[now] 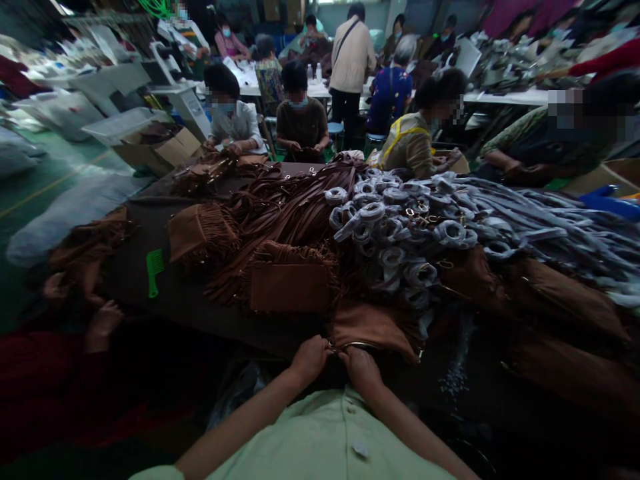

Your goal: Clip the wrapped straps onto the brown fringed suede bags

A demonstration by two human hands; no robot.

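In the head view, a brown bag is held at the near edge of a dark-covered table, close to the middle of that edge. Its zip is turned toward the wearer. The end of the bag beside the zip is gripped by the left hand, whose fingers are curled together and clamped on it. The bag's near edge is pinched just beside by the right hand, the fingers drawn together; how each fingertip is placed cannot be told in the dim light.

Just behind, a fringed bag is laid flat, and another fringed pouch is set farther toward the left edge. Between them and the far edge, brown straps are heaped. A pile of wrapped straps is spread from the middle toward the right edge, with more brown bags laid in front of it. A green comb is placed near the left edge. At the near left corner, brown material is handled by a co-worker's hand.
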